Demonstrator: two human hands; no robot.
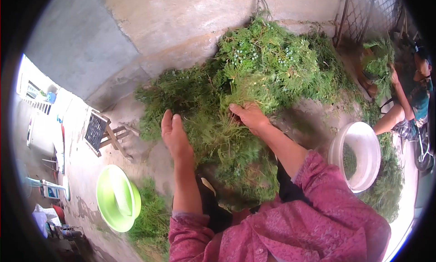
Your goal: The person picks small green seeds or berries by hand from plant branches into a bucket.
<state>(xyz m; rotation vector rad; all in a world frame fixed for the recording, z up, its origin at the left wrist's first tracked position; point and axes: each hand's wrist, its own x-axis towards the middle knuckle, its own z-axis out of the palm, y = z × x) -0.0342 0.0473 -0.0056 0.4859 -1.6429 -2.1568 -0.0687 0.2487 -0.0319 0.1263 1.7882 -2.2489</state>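
My right hand point(250, 118) is closed around a leafy evergreen branch point(245, 92), its thumb pressed against the stems. My left hand point(175, 134) is raised to the left of that branch, fingers stretched upward, with nothing visible in it. Behind both hands a big heap of cut evergreen branches point(281, 58) lies against the wall, some bearing small pale blue-green berries. More loose green sprigs point(234, 160) spread below my hands, near my legs.
A lime-green basin point(119, 198) stands at left, a white bucket point(356, 157) with some greenery inside at right. A small wooden stool point(102, 132) sits by the wall. At far right another person's hand point(393, 74) holds a branch; a mesh fence point(368, 12) rises behind.
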